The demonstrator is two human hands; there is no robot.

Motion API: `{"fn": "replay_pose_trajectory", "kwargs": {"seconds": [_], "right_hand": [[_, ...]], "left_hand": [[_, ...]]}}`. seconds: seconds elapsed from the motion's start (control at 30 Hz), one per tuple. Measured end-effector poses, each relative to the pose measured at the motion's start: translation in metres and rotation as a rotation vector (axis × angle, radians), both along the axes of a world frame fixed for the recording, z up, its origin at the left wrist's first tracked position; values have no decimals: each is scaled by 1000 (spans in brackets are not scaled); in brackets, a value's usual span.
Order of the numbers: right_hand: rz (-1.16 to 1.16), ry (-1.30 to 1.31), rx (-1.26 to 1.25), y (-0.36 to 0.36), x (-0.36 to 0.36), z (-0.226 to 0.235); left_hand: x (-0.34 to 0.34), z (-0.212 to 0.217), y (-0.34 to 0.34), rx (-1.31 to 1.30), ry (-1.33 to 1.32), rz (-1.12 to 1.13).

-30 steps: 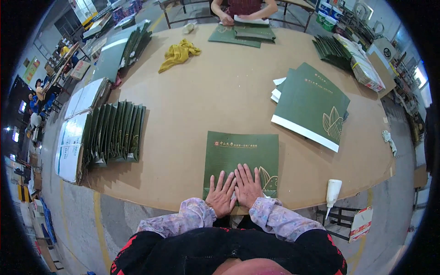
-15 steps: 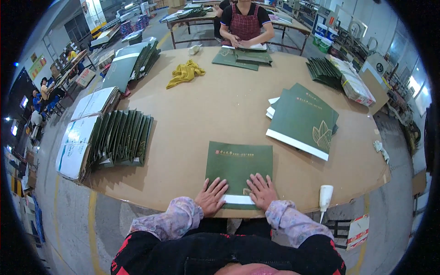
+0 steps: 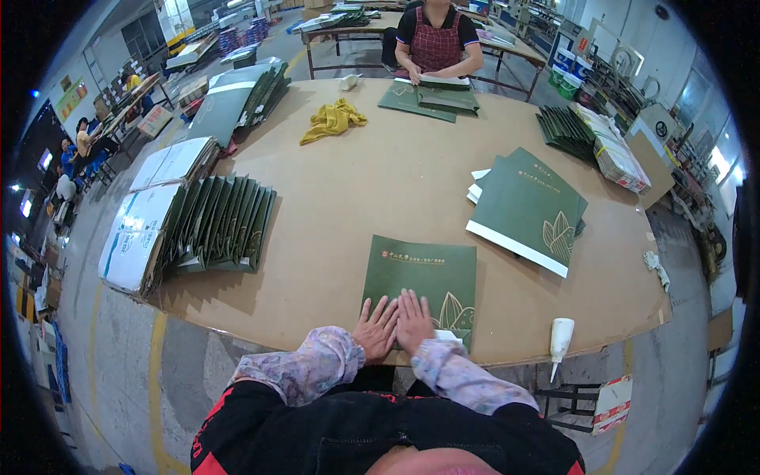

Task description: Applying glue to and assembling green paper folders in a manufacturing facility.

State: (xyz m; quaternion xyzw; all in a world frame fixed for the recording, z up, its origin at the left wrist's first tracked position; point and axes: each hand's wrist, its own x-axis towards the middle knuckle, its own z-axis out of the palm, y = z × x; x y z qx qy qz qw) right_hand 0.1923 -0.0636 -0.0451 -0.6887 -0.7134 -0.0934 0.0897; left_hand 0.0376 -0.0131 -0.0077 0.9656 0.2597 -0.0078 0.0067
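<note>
A flat green paper bag (image 3: 419, 265) with a gold leaf print lies at the near edge of the table in front of me. My left hand (image 3: 375, 328) rests on its lower left part, fingers stretched out. Beside it, almost touching, my right hand (image 3: 413, 321) lies flat on the lower middle, also with fingers extended. Just right of that wrist a bit of the white strip (image 3: 448, 336) shows at the bag's bottom; my hands and sleeve cover the rest. Neither hand grasps anything.
Flat green bags (image 3: 522, 206) are piled at the right. A white squeeze bottle (image 3: 561, 339) lies near the front edge. Folded bags (image 3: 226, 222) stand by a white wrapped bundle (image 3: 142, 233) at left. Farther off are a yellow cloth (image 3: 332, 120) and a person (image 3: 437, 47) handling green bags.
My right hand has moved left from the bag's lower right to beside my left hand. More of the gold leaf print shows now, and less of the white strip. The view has shifted slightly.
</note>
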Motion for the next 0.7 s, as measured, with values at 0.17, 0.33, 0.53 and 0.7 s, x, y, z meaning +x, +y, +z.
{"fn": "replay_pose_trajectory", "kwargs": {"seconds": [0.17,0.33,0.53,0.7], "right_hand": [[160,159,-44,-13,32,20],[168,55,-168,-51,93,51],[170,131,-166,-49,99,53],[94,68,-79,-55,88,28]], "left_hand": [[-15,2,8,-121,-57,-121],[-28,18,20,-197,-15,-265],[-25,24,19,-184,8,-264],[-18,0,10,-109,-54,-221]]}}
